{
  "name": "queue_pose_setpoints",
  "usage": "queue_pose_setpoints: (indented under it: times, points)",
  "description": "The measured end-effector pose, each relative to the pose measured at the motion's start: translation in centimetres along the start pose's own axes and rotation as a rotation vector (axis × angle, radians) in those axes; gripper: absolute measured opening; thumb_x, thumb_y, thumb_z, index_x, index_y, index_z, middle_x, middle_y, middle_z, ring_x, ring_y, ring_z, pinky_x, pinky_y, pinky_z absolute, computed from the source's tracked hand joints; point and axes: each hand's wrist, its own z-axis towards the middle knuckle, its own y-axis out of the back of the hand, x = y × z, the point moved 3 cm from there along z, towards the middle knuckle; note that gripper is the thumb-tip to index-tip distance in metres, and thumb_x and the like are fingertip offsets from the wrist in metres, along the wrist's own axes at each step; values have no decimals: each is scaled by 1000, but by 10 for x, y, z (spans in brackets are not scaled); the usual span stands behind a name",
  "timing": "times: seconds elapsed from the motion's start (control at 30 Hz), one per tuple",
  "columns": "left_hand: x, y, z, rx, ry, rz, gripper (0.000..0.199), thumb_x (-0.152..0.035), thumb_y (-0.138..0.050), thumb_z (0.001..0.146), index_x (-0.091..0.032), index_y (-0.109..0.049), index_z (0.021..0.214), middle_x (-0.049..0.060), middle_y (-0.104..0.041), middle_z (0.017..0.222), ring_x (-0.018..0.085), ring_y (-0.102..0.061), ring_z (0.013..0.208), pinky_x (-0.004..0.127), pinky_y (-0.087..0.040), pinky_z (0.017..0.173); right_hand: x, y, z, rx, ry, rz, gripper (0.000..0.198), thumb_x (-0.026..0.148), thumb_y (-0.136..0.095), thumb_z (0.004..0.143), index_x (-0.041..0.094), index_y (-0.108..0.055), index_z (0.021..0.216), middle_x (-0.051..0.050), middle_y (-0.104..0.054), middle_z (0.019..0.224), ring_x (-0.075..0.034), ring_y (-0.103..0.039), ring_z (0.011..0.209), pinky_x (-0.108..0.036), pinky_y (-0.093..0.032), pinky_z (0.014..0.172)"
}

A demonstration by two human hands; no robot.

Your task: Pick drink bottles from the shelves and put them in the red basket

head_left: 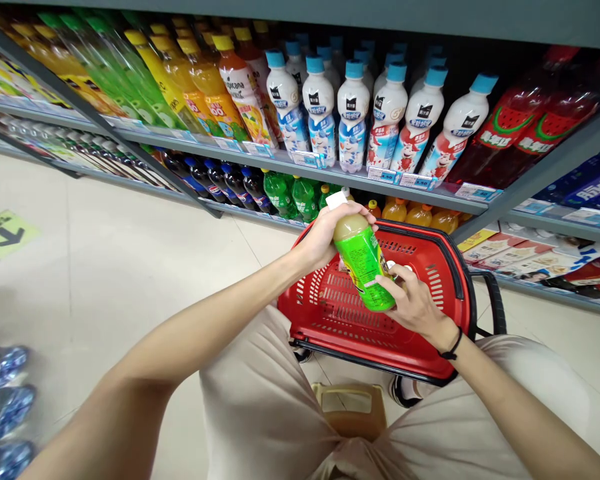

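Note:
A drink bottle (363, 270) with a bright green label and a white cap is held tilted over the red shopping basket (300, 320). My left hand (327, 230) is closed round its upper part, just below the cap. At the lower end, my right hand (413, 297) has its fingers on the label and side of the bottle, near a small pale strip. A black band circles my right wrist. Part of the bottle's front label faces away from me. Small white items show inside the basket behind the bottle, too covered to name.
Ahead stands a grey shelf (325, 172) with white blue-capped bottles (353, 120), juices and red watermelon drinks (510, 127). Cola and green soda bottles (280, 193) fill the lower level. A small stool (353, 413) is beneath me. Plastic-wrapped water bottles (5, 407) stand at the left. A floor arrow (7, 233) lies beyond.

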Motion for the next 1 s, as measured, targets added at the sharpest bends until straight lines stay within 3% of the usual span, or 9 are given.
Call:
queue_pose_setpoints:
  times: [0.17,0.3,0.43,0.57,0.7,0.8,0.9,1.0]
  points:
    - [2,1,1,13,-7,-17,20,-33,-78,78,-14,-71,81,5,-74,84,18,-72,79,32,-59,82,-1,0,-2,10,-10,14,48,27,-67,102,19,-49,147,-18,-61,123,-26,-70,97,-34,-61,68]
    - [-1,4,3,16,20,-51,20,-33,-78,79,-15,-70,81,6,-76,88,20,-74,84,34,-59,87,-1,-1,-1,16,-109,129,62,33,-77,97,23,-47,150,-19,-62,127,-30,-71,105,-40,-64,72]
    - [-12,6,4,7,-20,-90,20,-35,-76,83,-17,-69,85,7,-78,100,22,-75,97,37,-57,98,0,0,6,-87,-392,427,79,40,-92,82,27,-50,147,-15,-64,131,-34,-68,120,-50,-65,94]
    - [-18,9,6,16,-51,-119,22,-37,-76,85,-18,-70,94,7,-79,110,25,-74,109,41,-54,107,-2,-5,8,-103,-724,757,81,39,-99,71,27,-56,139,-12,-66,135,-31,-70,120,-48,-65,98]
    - [-17,14,9,13,-48,-115,27,-39,-74,86,-19,-70,103,7,-78,120,27,-72,120,44,-51,112,-5,-6,13,-103,-901,1068,76,34,-98,72,26,-59,136,-12,-69,135,-31,-70,123,-45,-65,98]
    - [-16,17,12,30,-48,-114,29,-40,-75,87,-20,-70,107,8,-77,126,28,-69,126,45,-50,114,-7,-3,19,-132,-1017,1278,69,33,-97,74,27,-62,133,-10,-73,128,-26,-77,98,-40,-69,76]
    - [-16,19,13,24,-55,-102,31,-41,-76,89,-20,-70,111,7,-77,128,27,-69,125,45,-50,114,-10,1,24,-157,-1100,1448,60,39,-94,78,26,-65,129,-7,-77,113,-19,-73,66,-38,-66,59]
    - [-17,20,12,1,-63,-82,30,-42,-76,91,-21,-70,112,6,-77,128,27,-69,126,46,-50,115,-12,3,26,-133,-1120,1590,47,46,-86,86,22,-70,123,-7,-79,100,-17,-69,59,-35,-63,56]
